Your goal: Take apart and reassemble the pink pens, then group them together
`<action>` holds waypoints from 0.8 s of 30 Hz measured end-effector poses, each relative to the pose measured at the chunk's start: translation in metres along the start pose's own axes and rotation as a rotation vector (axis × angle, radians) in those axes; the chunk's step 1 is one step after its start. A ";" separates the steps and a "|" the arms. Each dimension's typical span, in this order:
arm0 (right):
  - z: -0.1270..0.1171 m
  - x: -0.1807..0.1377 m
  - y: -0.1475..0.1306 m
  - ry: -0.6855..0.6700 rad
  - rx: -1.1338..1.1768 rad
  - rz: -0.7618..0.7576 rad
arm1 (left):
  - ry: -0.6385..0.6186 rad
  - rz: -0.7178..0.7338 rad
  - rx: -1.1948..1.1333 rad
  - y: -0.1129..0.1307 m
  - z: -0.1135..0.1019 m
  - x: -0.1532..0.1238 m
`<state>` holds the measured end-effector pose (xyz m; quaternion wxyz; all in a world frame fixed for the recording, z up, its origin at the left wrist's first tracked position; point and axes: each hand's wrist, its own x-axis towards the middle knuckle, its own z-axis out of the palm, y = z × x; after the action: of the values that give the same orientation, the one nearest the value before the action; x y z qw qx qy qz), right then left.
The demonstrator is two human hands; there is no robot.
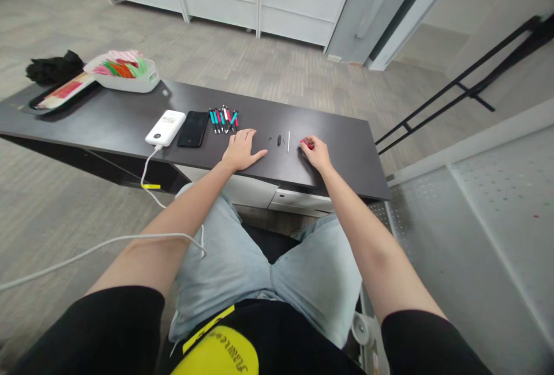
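My left hand [240, 150] rests palm-down on the dark tabletop, fingers stretched and thumb out, holding nothing. On the right side my right hand [317, 153] pinches a red pen barrel [306, 143], mostly covered by the fingers. Between the two hands lie loose pen parts: a thin white refill [288, 142], a short black grip piece [279, 140], a tiny dark piece [270, 139] and a thin bit [284, 141] that looks like a spring. Just beyond my left hand is a cluster of pens [223, 120] in blue, red, white and black.
A black phone [193, 129] and a white power bank [165, 127] with a white cable [149, 170] lie left on the dark table [341, 132]. Farther left are a white basket [130, 83] of colourful items, a black tray [47, 111] and black cloth [54, 67].
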<state>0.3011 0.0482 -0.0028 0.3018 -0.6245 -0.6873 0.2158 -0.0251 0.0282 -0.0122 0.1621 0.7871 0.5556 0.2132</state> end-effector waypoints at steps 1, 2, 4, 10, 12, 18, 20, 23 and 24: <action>-0.004 0.004 -0.003 -0.039 -0.056 -0.014 | -0.002 -0.001 0.001 0.000 0.002 0.001; -0.009 0.009 -0.007 -0.082 -0.125 -0.033 | -0.002 0.002 -0.001 0.001 0.003 0.003; -0.019 0.021 -0.017 -0.160 -0.298 -0.083 | 0.005 0.009 -0.012 0.001 0.005 0.004; -0.033 0.048 -0.056 -0.306 -0.671 -0.134 | 0.005 0.022 -0.006 0.001 0.006 0.005; -0.031 0.053 -0.066 -0.321 -0.686 -0.164 | -0.001 0.021 -0.020 0.001 0.006 0.005; -0.025 0.056 -0.079 -0.374 -0.775 -0.233 | 0.018 0.023 -0.068 0.000 0.007 0.006; -0.025 0.057 -0.079 -0.384 -0.806 -0.225 | 0.021 0.025 -0.063 -0.001 0.008 0.006; -0.028 0.057 -0.074 -0.375 -0.818 -0.204 | 0.014 0.028 -0.063 0.000 0.007 0.006; -0.029 0.057 -0.071 -0.362 -0.812 -0.185 | 0.010 0.026 -0.056 0.001 0.006 0.006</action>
<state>0.2669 0.0928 0.0746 -0.0746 -0.5806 -0.8107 0.0065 -0.0191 0.0334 -0.0158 0.1788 0.7885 0.5397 0.2348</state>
